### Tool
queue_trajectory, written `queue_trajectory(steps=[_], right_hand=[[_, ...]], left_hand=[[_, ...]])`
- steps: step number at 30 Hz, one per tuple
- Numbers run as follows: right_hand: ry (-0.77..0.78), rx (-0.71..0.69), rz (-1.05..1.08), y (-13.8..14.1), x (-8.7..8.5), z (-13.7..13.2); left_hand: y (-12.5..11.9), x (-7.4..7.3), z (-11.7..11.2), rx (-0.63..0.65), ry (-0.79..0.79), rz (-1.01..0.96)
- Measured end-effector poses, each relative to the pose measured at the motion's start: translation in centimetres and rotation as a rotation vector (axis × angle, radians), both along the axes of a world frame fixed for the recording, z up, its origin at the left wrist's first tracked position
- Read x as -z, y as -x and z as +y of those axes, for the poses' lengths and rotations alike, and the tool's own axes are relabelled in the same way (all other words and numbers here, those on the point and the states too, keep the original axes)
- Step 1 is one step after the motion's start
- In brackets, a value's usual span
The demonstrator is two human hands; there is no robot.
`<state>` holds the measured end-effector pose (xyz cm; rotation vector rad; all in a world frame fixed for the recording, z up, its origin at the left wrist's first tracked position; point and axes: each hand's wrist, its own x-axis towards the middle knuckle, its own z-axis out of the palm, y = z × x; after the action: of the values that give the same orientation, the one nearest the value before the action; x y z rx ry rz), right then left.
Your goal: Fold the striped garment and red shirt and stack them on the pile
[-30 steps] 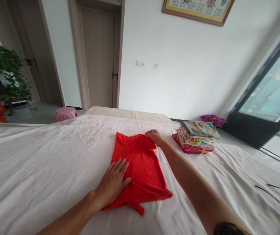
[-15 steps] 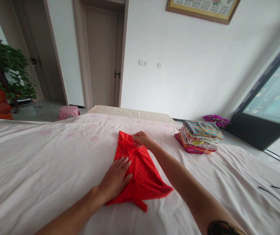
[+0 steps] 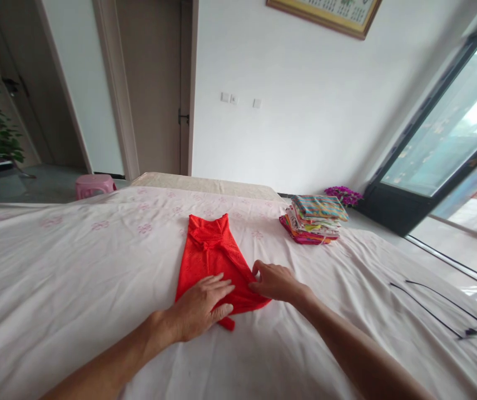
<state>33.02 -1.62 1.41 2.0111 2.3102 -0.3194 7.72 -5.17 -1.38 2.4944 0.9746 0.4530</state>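
A red garment (image 3: 209, 255) of thin patterned cloth lies spread on the white bed sheet (image 3: 117, 266), narrow at the far end and wider near me. A tied strip shows across its upper part, and a short red strap end sticks out at the near edge. My left hand (image 3: 203, 303) rests on its lower left part with the palm down and the fingers stretched out. At the lower right side edge, my right hand (image 3: 278, 280) has thumb and forefinger closed on the cloth.
A stack of folded cloths (image 3: 316, 219) sits at the back right of the bed. Black-cord item (image 3: 442, 308) lies on the sheet at right. Beyond are a pink stool (image 3: 94, 185), purple flowers (image 3: 344, 194) and a glass door (image 3: 434, 144).
My right hand has come from the garment's far end down to its lower right edge. That corner now lies further in. My left hand has shifted toward the near edge.
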Motion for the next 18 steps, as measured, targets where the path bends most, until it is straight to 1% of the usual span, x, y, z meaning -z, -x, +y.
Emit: queue_trajectory(steps=[4,7,11,13,15,18], right_hand=[[-0.043,-0.033,-0.031,0.1,0.2,-1.8],[-0.057,-0.003,0.050,0.2,-0.3,-2.3],[-0.077,0.032,0.298,1.4,-1.4,-2.8],[-0.071,0.020,0.403,2.5,-1.5,-3.2],[-0.049,-0.021,0.442,3.4,-1.1,-3.5],[0.007,-0.120,0.422,4.3,-0.4,-3.8]], left_hand=[[-0.6,1.0,-0.8,0.089,-0.102,0.081],[-0.4,1.5,-0.8,0.110,-0.160,0.113],[-0.2,1.0,-1.0,0.129,-0.152,0.153],[-0.2,0.7,-1.2,0.134,-0.142,0.139],[-0.3,0.5,-1.3,0.151,-0.132,0.094],[-0.4,0.0,-1.6,0.176,-0.095,-0.021]])
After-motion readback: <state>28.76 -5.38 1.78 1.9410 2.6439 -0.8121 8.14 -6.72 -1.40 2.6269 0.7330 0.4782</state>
